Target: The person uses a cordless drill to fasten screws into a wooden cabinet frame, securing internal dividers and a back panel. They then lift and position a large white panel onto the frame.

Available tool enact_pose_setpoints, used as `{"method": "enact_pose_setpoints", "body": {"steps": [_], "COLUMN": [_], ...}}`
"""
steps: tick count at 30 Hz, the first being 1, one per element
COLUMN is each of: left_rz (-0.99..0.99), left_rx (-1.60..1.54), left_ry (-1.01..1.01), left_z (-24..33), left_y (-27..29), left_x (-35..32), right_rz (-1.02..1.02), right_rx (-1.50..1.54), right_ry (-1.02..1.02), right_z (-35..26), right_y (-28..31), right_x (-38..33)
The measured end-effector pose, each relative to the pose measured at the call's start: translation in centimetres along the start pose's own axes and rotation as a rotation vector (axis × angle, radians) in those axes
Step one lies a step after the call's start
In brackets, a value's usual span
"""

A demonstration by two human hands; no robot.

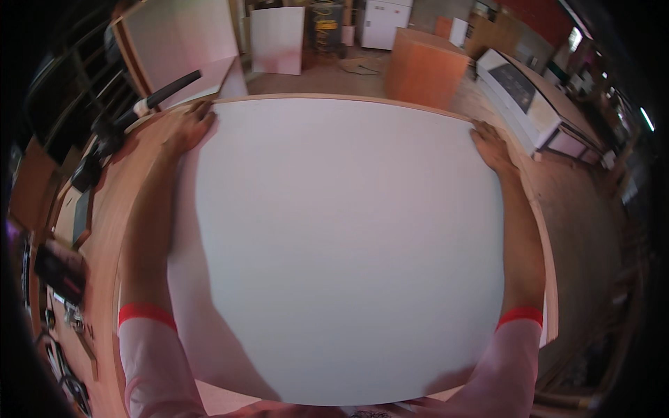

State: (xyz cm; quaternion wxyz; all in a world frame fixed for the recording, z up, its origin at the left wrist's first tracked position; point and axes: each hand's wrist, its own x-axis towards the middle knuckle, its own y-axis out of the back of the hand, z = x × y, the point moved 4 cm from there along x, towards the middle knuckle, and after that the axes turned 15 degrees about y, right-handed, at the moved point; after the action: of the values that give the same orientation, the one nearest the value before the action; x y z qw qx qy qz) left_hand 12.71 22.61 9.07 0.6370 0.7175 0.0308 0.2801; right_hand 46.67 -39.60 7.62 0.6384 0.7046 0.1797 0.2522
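A large white panel [348, 237] lies flat before me on a wooden board [143, 150], whose edge shows along the far side and the right. Both my arms stretch forward over it. My left hand [191, 127] is closed at the panel's far left corner, its fingers curled at the edge. At the far right corner, my right hand [493, 145] is bent over the rim in the same way. The undersides of both grips are hidden. Shadows from my arms fall on the white surface.
Just beyond my left hand lies a black power tool with a long tube [174, 89]. Dark tools and cables [66, 369] sit along the left side. Farther off stand an orange-brown cabinet [426, 70], a white panel leaning upright [277, 40] and a long white carton [523, 90].
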Motion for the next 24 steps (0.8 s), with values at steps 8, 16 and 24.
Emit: {"method": "enact_pose_setpoints", "body": {"steps": [8, 16, 24], "left_rz": [-0.193, -0.271, -0.294], "left_rx": [0.022, -0.022, -0.083], "left_ry": [0.279, 0.457, 0.462], "left_z": [-2.0, 1.3, 4.0], "left_y": [-3.3, -0.4, 1.5], "left_x": [1.8, -1.3, -4.9], "right_rz": [-0.071, -0.074, -0.035], "right_rx": [0.011, 0.0, 0.02], "right_ry": [-0.037, -0.074, -0.116], "right_z": [-1.0, -1.2, -1.1], "right_y": [0.3, 0.5, -0.2], "right_x": [0.4, 0.0, -0.8]}}
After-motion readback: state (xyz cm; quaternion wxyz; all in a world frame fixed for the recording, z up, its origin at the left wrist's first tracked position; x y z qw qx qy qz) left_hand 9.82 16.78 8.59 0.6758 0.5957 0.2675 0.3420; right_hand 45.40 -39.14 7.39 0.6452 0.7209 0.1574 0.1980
